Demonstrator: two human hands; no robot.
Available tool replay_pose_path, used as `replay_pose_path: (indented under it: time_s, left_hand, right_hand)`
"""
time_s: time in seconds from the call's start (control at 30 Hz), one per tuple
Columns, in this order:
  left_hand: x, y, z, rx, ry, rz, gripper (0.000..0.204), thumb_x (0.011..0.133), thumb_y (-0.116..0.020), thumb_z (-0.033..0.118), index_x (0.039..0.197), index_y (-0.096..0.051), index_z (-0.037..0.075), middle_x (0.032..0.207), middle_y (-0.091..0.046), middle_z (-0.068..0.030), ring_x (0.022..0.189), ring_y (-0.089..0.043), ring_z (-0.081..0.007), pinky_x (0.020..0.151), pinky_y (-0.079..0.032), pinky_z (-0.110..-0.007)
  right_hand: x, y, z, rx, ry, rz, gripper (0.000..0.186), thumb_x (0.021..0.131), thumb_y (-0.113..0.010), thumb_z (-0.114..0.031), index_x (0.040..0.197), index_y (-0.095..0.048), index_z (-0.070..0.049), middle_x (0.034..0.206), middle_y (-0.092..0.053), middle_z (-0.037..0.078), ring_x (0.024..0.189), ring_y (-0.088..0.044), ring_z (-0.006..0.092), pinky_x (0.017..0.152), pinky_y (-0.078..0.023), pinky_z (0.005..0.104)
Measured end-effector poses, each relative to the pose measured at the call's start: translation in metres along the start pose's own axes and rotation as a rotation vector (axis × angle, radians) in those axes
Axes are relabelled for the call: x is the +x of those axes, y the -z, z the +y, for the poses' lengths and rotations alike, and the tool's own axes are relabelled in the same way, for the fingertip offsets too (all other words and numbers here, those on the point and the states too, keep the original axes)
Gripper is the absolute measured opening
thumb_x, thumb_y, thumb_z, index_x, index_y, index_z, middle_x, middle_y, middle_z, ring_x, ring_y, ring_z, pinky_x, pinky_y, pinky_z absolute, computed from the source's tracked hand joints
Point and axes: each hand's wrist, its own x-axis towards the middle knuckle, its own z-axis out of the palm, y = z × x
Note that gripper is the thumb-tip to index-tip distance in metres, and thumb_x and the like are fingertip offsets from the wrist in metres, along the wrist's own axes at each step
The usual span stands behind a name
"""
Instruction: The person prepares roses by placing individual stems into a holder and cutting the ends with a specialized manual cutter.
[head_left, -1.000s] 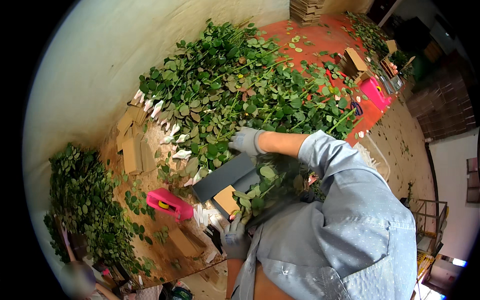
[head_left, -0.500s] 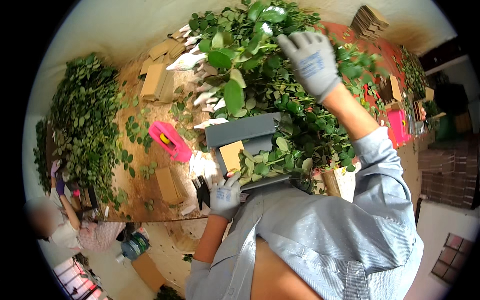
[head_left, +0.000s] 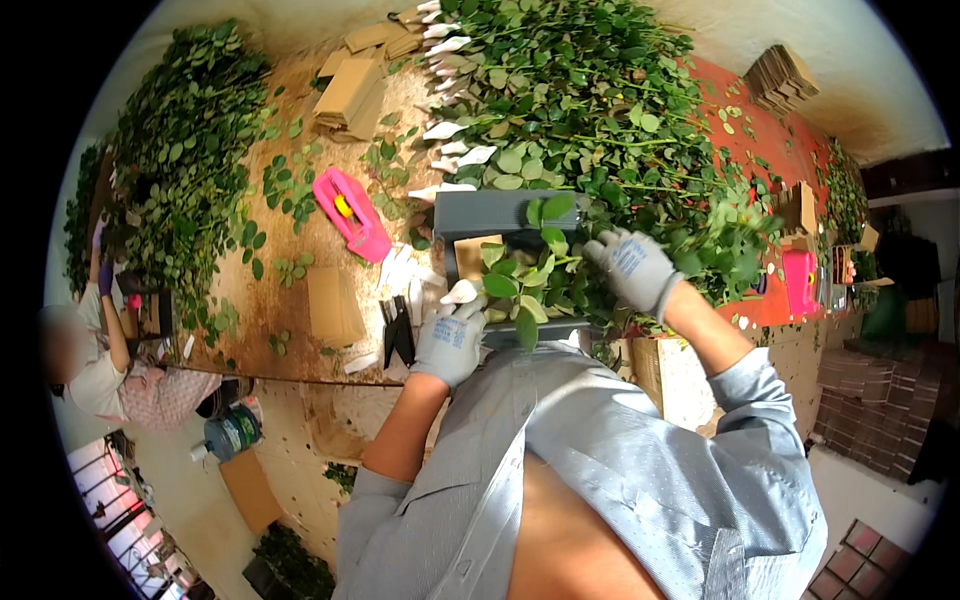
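Note:
A leafy rose stem (head_left: 530, 283) with a white-sleeved bud (head_left: 462, 291) lies across the grey box-shaped holder (head_left: 490, 216) in front of me. My left hand (head_left: 449, 345), in a grey glove, is closed at the bud, at the holder's left end. My right hand (head_left: 632, 272), gloved the same way, is curled round the stem to the right of the holder; its fingertips are partly hidden by leaves. A piece of tan cardboard (head_left: 475, 257) sits inside the holder. Beyond it is a big pile of roses (head_left: 590, 110), their white-sleeved buds pointing left.
A pink tape dispenser (head_left: 352, 215), black-handled scissors (head_left: 398, 332) and cardboard pieces (head_left: 333, 308) lie left on the wooden table (head_left: 290, 225). Farther left stands a tall heap of leafy stems (head_left: 190, 150), with another person (head_left: 110, 340) beside it. A second pink dispenser (head_left: 800, 280) is at right.
My right hand has come down from above the pile toward me, bringing a rose down over the holder. The left hand has stayed by the holder's left end, now at the white-sleeved bud.

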Motion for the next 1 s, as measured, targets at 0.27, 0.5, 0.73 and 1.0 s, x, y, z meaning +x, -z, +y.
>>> replay_pose_path:
  time_s: [0.27,0.5,0.73,1.0]
  left_hand:
    - [-0.002,0.004,0.004,-0.019,0.019,0.023,0.023,0.085,-0.059,0.008,0.105,-0.069,0.008,0.136,-0.065,-0.0032,0.106,-0.063,-0.0303,0.091,-0.050,-0.045]
    - [0.001,0.005,0.005,0.041,0.017,0.006,0.024,0.084,-0.058,0.008,0.105,-0.070,0.008,0.130,-0.067,-0.0048,0.101,-0.064,-0.0307,0.087,-0.051,-0.046]
    - [-0.001,0.007,0.006,0.006,0.030,0.004,0.022,0.083,-0.062,0.012,0.104,-0.070,0.010,0.132,-0.066,-0.0051,0.107,-0.062,-0.0298,0.090,-0.049,-0.046]
    - [0.011,0.032,-0.014,-0.380,-0.070,-0.033,0.036,0.088,-0.070,0.023,0.118,-0.068,0.004,0.125,-0.068,-0.0116,0.104,-0.065,-0.0330,0.091,-0.052,-0.045]
  right_hand:
    - [0.010,-0.038,-0.028,-0.276,-0.080,-0.188,0.028,0.092,-0.060,-0.015,0.118,-0.066,-0.009,0.112,-0.065,0.012,0.106,-0.063,0.0295,0.082,-0.051,0.0410]
    - [0.055,0.025,-0.096,0.069,0.216,0.085,0.033,0.088,-0.063,-0.016,0.120,-0.063,-0.011,0.110,-0.063,0.011,0.100,-0.065,0.0271,0.078,-0.054,0.0411]
    - [0.102,-0.045,-0.095,0.073,0.274,-0.075,0.036,0.095,-0.056,-0.017,0.130,-0.058,-0.009,0.116,-0.068,0.014,0.097,-0.072,0.0299,0.072,-0.057,0.0422]
    - [0.102,-0.060,-0.087,0.302,0.311,-0.054,0.047,0.092,-0.059,-0.012,0.138,-0.052,-0.009,0.122,-0.065,0.018,0.105,-0.070,0.0346,0.080,-0.057,0.0479]
